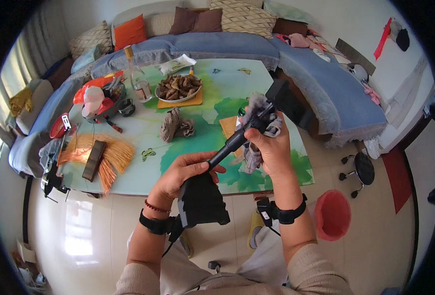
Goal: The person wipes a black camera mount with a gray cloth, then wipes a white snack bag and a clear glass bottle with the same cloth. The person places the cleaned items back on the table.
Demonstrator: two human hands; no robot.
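Across both hands, above the table's front part, slants a black device (234, 142) with a round shaft and a boxy block at each end; its exact kind I cannot tell. My left hand (186, 171) grips the shaft just above the lower block (202, 202). Higher up, my right hand (276, 147) holds a crumpled grey cloth (253, 156) against the shaft, below the upper block (278, 94). Partly hidden behind the cloth are a green-capped container (242, 110) and a tan board (227, 127).
The glass-topped table (151, 177) bears a brown cloth (177, 125), a plate of brown food pieces (178, 88), a glass bottle (140, 83), a cluttered basin (107, 99) and a straw brush (118, 153). A red bin (332, 215) and wheeled stool (363, 168) stand right.
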